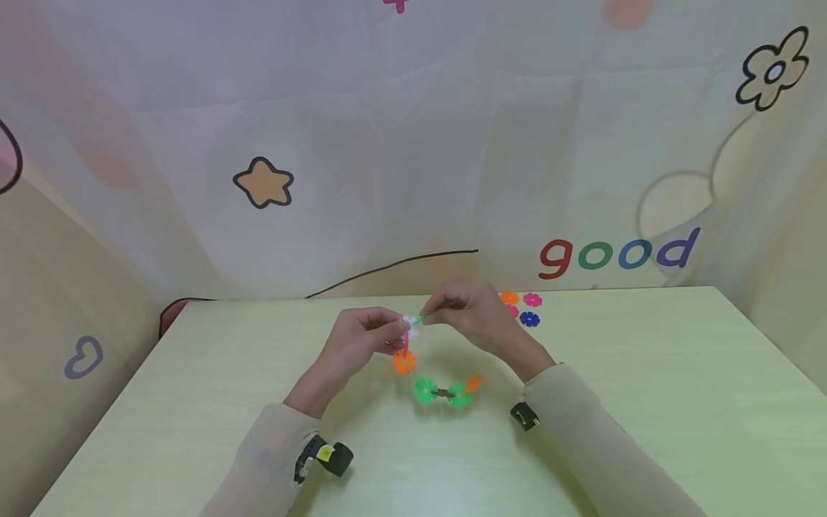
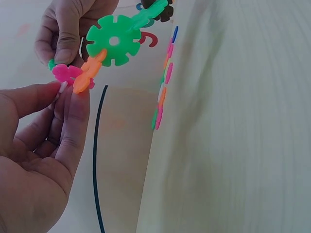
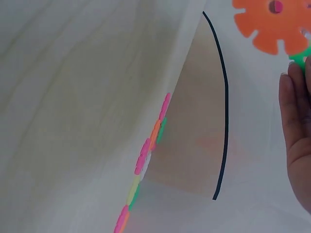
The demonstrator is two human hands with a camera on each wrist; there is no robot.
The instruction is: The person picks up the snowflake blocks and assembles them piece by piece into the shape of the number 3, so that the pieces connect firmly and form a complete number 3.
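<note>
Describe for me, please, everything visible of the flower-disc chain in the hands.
The flower-disc chain links thin, notched, plastic-looking discs: white, pink, orange, green, brown. The left hand pinches it at the white disc, where the right hand holds a green disc. In the head view, the rest curves rightward to an orange disc.

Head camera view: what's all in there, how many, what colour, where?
Linked flower discs: one chain; white, pink, orange, green, brown; centre
Green disc: one, green, beside chain's upper end
Loose flower discs: at least four; orange, pink, blue; far table edge
Table: one, pale green, foreground
Backdrop: one, whitish, behind table
Star print: one, tan, backdrop left
"good" lettering: one, multicoloured, backdrop right
Outlined flower print: one, beige, upper right
Other prints: several, mixed colours, around backdrop
Wrist devices: two, black, one per wrist
Sleeves: two, beige, both arms
Left hand: one, pinching white disc
Right hand: one, pinching green disc
</note>
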